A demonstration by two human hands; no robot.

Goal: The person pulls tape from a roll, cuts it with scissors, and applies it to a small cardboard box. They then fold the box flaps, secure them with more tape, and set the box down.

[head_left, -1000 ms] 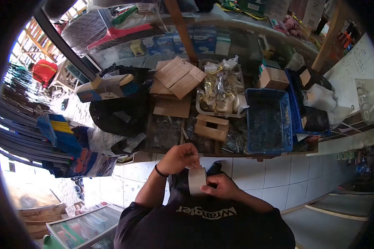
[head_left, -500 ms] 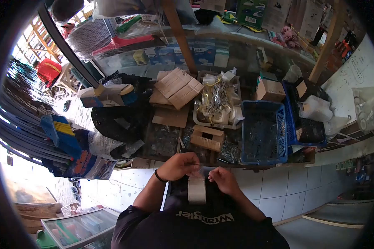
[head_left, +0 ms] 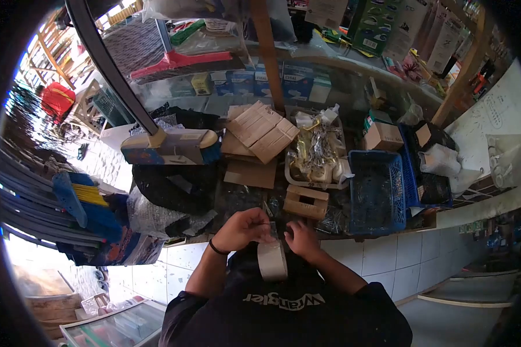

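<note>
A wide, pale roll of packing tape (head_left: 272, 261) hangs tilted in front of my chest, a short clear strip rising from its top. My left hand (head_left: 243, 230), with a dark band at the wrist, pinches that strip close above the roll. On the other side, my right hand (head_left: 302, 239) is beside the strip with its fingers bent and close together. Whether its fingertips touch the tape or hold something small is hard to see. Just beyond both hands, a small open cardboard box (head_left: 307, 202) sits on the counter.
Flattened cardboard pieces (head_left: 263, 132) lie beside a white tray (head_left: 317, 184) of bagged metal parts. A blue basket (head_left: 378, 228) stands right of it. Loose screws or nails (head_left: 333, 221) lie near the counter edge. A wooden post (head_left: 266, 58) rises behind; bubble wrap (head_left: 147, 215) is at left.
My right hand has moved slightly left, closer to the tape strip. The roll has tilted a little, and the camera view has shifted, bringing the counter items rightward.
</note>
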